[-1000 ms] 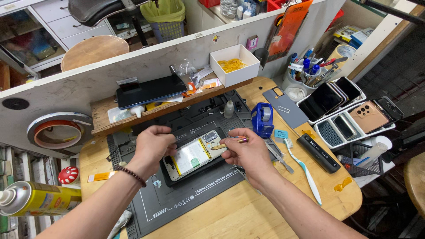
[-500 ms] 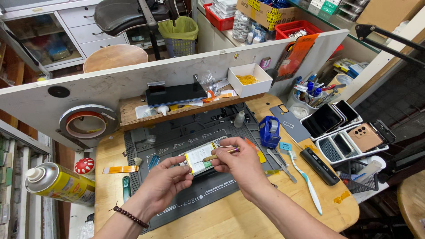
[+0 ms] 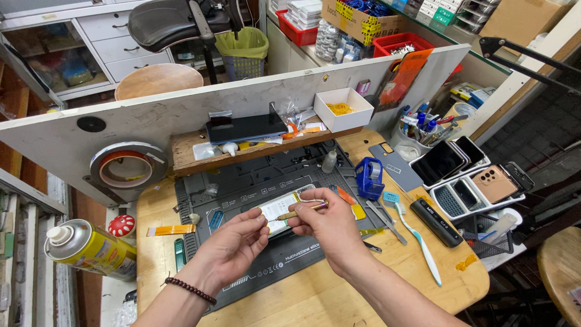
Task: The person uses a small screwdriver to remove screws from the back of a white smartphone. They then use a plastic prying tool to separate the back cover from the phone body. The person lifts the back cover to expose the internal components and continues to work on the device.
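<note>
An opened phone (image 3: 284, 209) with its light-coloured battery showing is lifted a little above the dark work mat (image 3: 242, 194). My left hand (image 3: 233, 245) grips its near left edge; a beaded bracelet sits on that wrist. My right hand (image 3: 324, 221) pinches a thin brass-coloured tool (image 3: 301, 212) that lies across the phone's lower part, tip pointing left.
A blue tape dispenser (image 3: 368, 177), a toothbrush (image 3: 417, 239) and several phones in a rack (image 3: 478, 178) lie to the right. A spray can (image 3: 91, 248) stands at the left edge. A wooden shelf (image 3: 242, 151) with a dark phone and a white box (image 3: 344, 109) runs along the back.
Both hands drew the phone toward me and lifted it off the mat. The view tilted up, showing more of the room behind the partition.
</note>
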Action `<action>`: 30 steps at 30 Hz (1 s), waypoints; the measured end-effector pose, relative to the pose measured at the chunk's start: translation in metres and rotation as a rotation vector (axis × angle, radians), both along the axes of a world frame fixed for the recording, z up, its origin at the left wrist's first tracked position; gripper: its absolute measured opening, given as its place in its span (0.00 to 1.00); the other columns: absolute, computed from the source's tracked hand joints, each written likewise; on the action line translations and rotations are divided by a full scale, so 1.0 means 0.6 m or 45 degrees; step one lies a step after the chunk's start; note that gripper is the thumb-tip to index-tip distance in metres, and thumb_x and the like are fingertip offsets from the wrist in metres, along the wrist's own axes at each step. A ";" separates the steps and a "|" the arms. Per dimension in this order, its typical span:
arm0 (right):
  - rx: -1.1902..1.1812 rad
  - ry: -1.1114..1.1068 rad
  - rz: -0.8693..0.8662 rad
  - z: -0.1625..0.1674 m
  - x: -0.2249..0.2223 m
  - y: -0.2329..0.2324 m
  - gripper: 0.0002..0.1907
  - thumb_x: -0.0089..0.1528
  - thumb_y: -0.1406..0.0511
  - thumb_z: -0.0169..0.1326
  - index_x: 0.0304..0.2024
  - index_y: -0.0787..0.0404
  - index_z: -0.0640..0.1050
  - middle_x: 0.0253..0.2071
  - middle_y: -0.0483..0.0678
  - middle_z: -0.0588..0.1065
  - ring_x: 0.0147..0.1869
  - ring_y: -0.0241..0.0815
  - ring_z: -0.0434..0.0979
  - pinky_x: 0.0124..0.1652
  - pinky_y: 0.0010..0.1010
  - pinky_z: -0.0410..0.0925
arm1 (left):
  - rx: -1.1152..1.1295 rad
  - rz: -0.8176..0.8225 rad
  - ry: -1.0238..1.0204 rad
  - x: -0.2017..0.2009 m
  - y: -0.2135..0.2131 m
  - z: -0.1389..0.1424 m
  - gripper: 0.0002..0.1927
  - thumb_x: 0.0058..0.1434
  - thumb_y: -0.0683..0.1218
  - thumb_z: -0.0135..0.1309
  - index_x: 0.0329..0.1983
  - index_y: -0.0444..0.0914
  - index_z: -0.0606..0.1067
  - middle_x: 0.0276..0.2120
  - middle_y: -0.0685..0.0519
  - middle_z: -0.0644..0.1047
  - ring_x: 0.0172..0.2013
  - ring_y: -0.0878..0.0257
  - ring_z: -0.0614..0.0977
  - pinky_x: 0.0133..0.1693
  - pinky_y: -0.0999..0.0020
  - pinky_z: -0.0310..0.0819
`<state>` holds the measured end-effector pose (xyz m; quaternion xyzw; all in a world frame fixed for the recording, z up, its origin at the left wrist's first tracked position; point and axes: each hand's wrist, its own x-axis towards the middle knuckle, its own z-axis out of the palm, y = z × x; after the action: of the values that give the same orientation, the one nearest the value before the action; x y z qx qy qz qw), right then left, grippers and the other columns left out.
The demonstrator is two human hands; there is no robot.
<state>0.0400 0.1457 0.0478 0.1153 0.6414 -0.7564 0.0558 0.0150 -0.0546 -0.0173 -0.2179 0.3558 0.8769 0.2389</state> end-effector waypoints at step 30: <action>0.006 0.026 0.242 -0.002 -0.029 0.013 0.18 0.62 0.70 0.54 0.55 0.66 0.71 0.44 0.53 0.80 0.40 0.39 0.82 0.39 0.27 0.77 | -0.089 -0.218 0.034 0.000 -0.026 0.017 0.17 0.59 0.37 0.58 0.52 0.33 0.74 0.37 0.49 0.79 0.34 0.63 0.81 0.36 0.71 0.79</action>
<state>0.0224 0.1532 0.0466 0.0463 0.6516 -0.7475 0.1204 0.0152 -0.0702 -0.0074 -0.1831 0.4066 0.8431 0.3006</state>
